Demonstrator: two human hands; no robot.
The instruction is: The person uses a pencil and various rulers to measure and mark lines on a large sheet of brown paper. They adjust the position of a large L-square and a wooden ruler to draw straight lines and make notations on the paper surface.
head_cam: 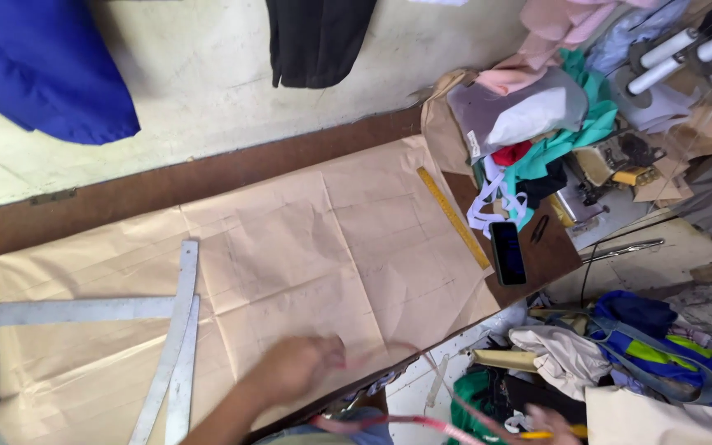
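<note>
My left hand (294, 367) is blurred with motion over the near part of a large creased sheet of brown paper (315, 247) spread across the table. Whether its fingers are apart is unclear, and nothing shows in it. My right hand (547, 419) is low at the bottom edge, off the table, with a yellow pencil (555, 433) in its fingers. A pink measuring tape (405, 422) hangs in front of my body between the two hands.
Metal rulers (176, 338) and a long steel straightedge (67, 311) lie on the paper's left. A yellow ruler (453, 217) and a black phone (508, 252) lie at its right edge. Fabric piles (554, 140) and clothes (620, 346) crowd the right. Garments (43, 66) hang on the wall.
</note>
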